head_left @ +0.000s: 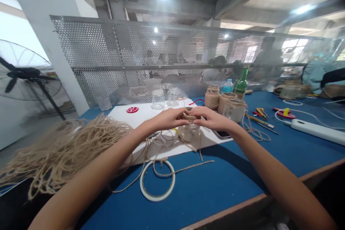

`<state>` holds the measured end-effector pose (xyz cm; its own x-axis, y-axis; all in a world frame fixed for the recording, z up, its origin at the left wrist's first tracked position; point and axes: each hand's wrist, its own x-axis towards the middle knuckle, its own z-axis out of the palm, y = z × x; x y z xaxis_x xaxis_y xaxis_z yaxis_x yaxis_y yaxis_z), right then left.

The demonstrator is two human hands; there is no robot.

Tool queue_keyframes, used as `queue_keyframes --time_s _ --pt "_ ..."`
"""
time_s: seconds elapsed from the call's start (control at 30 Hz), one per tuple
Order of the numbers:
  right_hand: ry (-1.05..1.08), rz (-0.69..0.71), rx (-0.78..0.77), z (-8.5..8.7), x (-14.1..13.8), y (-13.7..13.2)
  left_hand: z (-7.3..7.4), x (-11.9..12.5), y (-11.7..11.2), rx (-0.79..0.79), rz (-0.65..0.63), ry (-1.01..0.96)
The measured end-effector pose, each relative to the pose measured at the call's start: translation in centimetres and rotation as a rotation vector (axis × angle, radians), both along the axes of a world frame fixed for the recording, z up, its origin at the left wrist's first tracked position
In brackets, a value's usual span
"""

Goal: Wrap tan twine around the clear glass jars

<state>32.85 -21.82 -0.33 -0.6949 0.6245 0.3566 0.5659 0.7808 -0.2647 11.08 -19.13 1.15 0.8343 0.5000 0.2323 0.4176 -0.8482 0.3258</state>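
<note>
At the middle of a blue worktable, the left hand and the right hand meet above a white board, both partly closed and gripping the neck of an upright glass jar from either side. The jar stands on the board's near part, and a band of jute twine circles its neck beneath the curled fingers. A large loose heap of the same twine spills over the table's left edge, with strands running across the board near the left forearm. Nearer, a white tape roll lies flat on the blue surface with a length of cord looped through it. Just beyond the hands stand two bare glass jars and three twine-covered jars, alongside a green glass bottle and a plastic water bottle. A phone lies partly beneath the right hand. To the right are hand tools and a white power strip, while a perforated metal screen runs along the far side.
</note>
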Motion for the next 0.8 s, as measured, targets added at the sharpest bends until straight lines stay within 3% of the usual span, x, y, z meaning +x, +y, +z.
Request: queue_keyframes --time_s 0.3,0.57,0.7,0.8 --pt "0.085 0.101 -0.137 1.3 -0.3 -0.6 1.4 -2.1 -0.9 -0.017 0.019 -0.006" --pt "0.078 0.109 -0.141 1.9 -1.0 -1.0 1.4 -3.6 -2.1 0.022 0.105 0.002" --pt "0.105 0.095 -0.138 2.9 0.2 -1.3 1.0 -5.0 -0.9 -0.084 0.16 -0.083" --pt "0.085 0.064 -0.147 4.1 1.1 -1.8 -0.2 -6.5 1.1 -0.177 0.268 -0.119"
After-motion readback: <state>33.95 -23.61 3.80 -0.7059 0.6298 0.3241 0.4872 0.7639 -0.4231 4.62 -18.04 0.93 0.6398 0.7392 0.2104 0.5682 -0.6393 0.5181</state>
